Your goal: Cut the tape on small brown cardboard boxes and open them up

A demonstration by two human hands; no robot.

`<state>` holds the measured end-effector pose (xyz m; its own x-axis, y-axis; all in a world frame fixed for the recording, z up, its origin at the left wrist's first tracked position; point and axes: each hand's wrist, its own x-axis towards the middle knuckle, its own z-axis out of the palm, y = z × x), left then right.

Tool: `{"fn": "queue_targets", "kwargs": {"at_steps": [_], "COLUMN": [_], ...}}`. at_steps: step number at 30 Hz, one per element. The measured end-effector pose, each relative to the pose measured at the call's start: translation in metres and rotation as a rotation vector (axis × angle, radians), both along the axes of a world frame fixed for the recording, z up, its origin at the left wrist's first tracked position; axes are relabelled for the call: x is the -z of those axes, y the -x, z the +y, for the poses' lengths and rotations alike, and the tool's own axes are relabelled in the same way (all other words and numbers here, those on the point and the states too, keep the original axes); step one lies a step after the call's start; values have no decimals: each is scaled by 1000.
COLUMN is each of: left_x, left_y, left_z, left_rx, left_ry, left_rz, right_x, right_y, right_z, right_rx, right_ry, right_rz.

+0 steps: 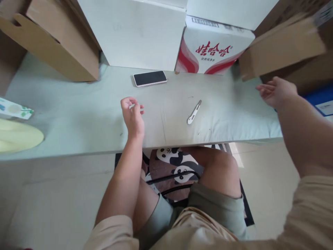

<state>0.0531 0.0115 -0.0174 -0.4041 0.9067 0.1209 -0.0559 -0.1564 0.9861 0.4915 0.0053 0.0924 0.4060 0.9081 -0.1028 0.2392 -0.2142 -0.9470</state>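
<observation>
My left hand hovers over the cloth-covered table, its fingers loosely curled and apart, holding nothing. Nearest to it lies a smartphone with a dark screen and a pale edge. Between my two hands rests a white utility knife, set at a slant. Over at the right, my right hand is raised beside a brown cardboard box, which is tilted and slightly blurred. The fingers of that hand are loosely bent with nothing visible in them, and they look apart from the box.
White boxes and a red-and-white carton stand along the back. A large cardboard box is at the left. A pale yellow object lies at the left edge, and a blue box at the right.
</observation>
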Motion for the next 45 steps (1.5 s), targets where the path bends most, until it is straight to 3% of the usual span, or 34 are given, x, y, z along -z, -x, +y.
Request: {"fn": "queue_targets", "kwargs": {"at_steps": [3,8,11,15,19,23,26,30,33,36,38,40,43,45], "left_x": [1,-4,-7,-14,-23,-26,-25,-23,-23,-25,-28,-32,-34,-32], "left_y": [2,8,11,23,44,63,72,80,86,92,95,97,96,96], "left_z": [2,-2,-9,-18,-24,-27,-27,-27,-30,-33,-34,-35,-35,-35], "left_rx": [4,-5,-16,-56,-134,-168,-136,-51,-21,-30,-36,-30,-47,-110], "left_ry": [-14,-43,-51,-67,-76,-50,-5,38,66,119,143,163,145,86], "left_rz": [10,-38,-80,-117,-200,-266,-286,-281,-239,-212,-221,-239,-268,-294], "right_x": [23,61,59,38,26,32,32,2,-28,-44,-44,-40,-32,-26], "right_y": [11,54,85,141,213,303,378,467,513,541,551,552,532,503], "right_z": [15,5,-2,7,37,79,105,124,134,144,147,147,137,123], "right_rx": [-36,-30,-81,-225,-474,-738,-838,-838,-974,-1032,-965,-935,-965,-947], "right_ry": [151,395,464,457,366,181,47,-278,-508,-460,-319,-279,-389,-463], "right_rz": [47,66,41,-83,-275,-469,-749,-964,-1023,-1146,-1302,-1388,-1322,-1263]}}
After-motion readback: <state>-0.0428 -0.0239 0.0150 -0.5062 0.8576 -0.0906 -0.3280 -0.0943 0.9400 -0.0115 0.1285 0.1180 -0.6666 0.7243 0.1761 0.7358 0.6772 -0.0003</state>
